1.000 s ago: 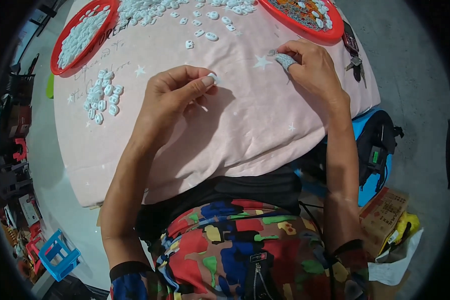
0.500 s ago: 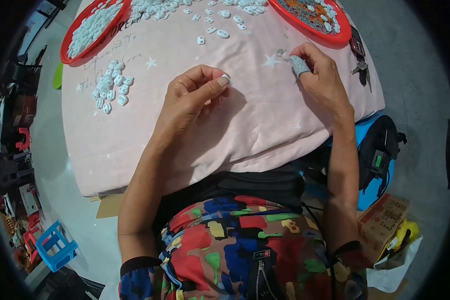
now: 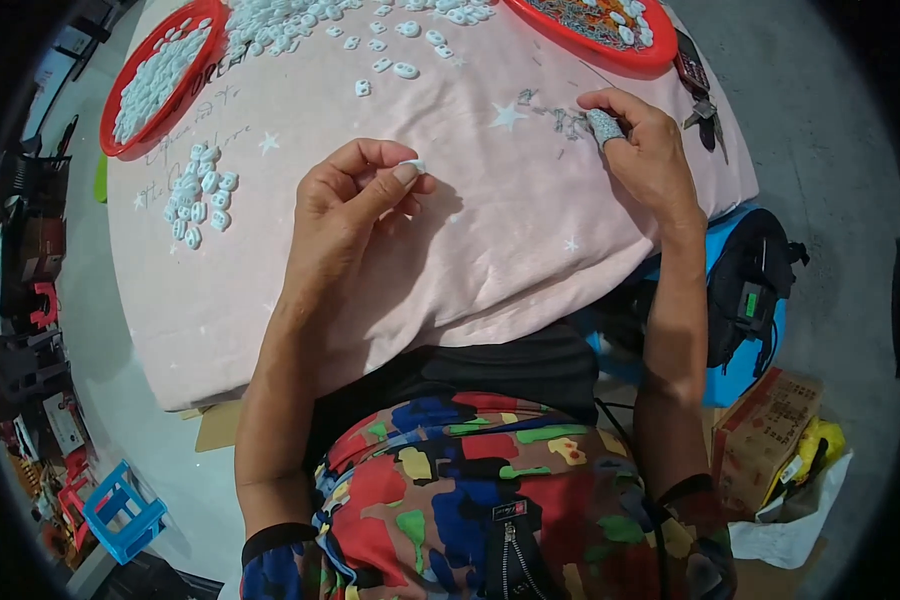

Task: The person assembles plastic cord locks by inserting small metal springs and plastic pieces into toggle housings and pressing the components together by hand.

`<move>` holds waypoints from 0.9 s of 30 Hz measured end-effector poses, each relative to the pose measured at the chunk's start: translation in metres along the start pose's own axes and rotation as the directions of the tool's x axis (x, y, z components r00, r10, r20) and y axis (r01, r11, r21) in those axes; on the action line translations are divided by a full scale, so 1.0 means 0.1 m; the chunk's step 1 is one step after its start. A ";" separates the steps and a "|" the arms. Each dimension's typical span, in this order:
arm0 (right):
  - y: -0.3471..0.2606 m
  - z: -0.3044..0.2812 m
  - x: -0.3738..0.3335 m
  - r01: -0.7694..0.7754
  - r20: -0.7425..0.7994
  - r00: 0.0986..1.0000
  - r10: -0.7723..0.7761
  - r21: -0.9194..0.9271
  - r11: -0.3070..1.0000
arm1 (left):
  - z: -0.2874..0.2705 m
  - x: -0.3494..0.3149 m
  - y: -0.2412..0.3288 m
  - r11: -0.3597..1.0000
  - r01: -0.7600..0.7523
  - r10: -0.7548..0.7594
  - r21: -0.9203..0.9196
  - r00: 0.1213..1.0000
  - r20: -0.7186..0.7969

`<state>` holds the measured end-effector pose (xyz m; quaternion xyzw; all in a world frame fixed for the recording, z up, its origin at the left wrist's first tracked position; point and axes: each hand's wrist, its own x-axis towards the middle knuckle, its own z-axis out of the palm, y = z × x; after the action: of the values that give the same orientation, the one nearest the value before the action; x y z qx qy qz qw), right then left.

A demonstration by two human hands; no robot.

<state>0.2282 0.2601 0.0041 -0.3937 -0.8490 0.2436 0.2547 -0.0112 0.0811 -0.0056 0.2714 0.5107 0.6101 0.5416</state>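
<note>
My left hand (image 3: 342, 205) is closed in a pinch over the middle of the table, thumb and forefinger on a small white plastic piece (image 3: 416, 165). Most of that piece is hidden by the fingertips. To the right, my right hand (image 3: 652, 165) rests beside a little scatter of small grey metal pins (image 3: 567, 122). A grey speckled cover (image 3: 605, 128) wraps one of its fingers. These fingers are bent together at the pins, and what lies between them is too small to make out. Several white oval pieces (image 3: 198, 196) lie grouped at the left.
A pink cloth (image 3: 240, 320) with white stars covers the table. A red basket (image 3: 110, 148) of white pieces stands far left; loose white pieces (image 3: 270, 25) spread at the back. Another red tray (image 3: 650, 66) holds metal and orange bits, with keys (image 3: 705, 118) beside it.
The whole view has shifted, so the table things appear further left. My right hand has moved over the metal pins, which now show more spread out. My left hand keeps its pinch.
</note>
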 end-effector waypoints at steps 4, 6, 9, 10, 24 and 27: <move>0.02 0.00 -0.04 0.120 -0.062 0.990 -0.127 -0.097 0.988 | 0.03 -0.03 -0.01 1.000 -0.011 0.012 0.023 1.000 -0.020; 0.00 0.00 -0.03 0.152 -0.076 0.984 -0.162 -0.124 0.981 | -0.02 -0.03 -0.05 0.996 -0.050 0.051 0.073 0.999 -0.016; -0.02 0.02 0.02 0.139 -0.063 0.987 -0.150 -0.153 0.978 | 0.00 -0.04 -0.03 0.996 -0.045 0.048 0.079 0.998 -0.036; -0.01 0.05 0.04 0.165 -0.024 0.984 -0.174 -0.219 0.962 | 0.01 -0.04 -0.04 0.996 -0.045 0.048 0.080 0.998 -0.036; -0.28 0.07 -0.12 0.017 0.077 0.997 -0.025 0.109 0.994 | 0.01 -0.07 -0.01 0.998 0.040 -0.039 -0.044 0.999 0.035; -0.30 0.13 -0.14 0.053 0.038 0.998 -0.053 0.023 0.998 | 0.02 -0.05 0.03 0.996 0.074 -0.071 -0.045 0.996 0.048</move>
<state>0.2115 0.2291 0.0087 -0.3635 -0.8612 0.2534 0.2490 -0.0094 0.0774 -0.0009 0.2539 0.4930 0.5955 0.5812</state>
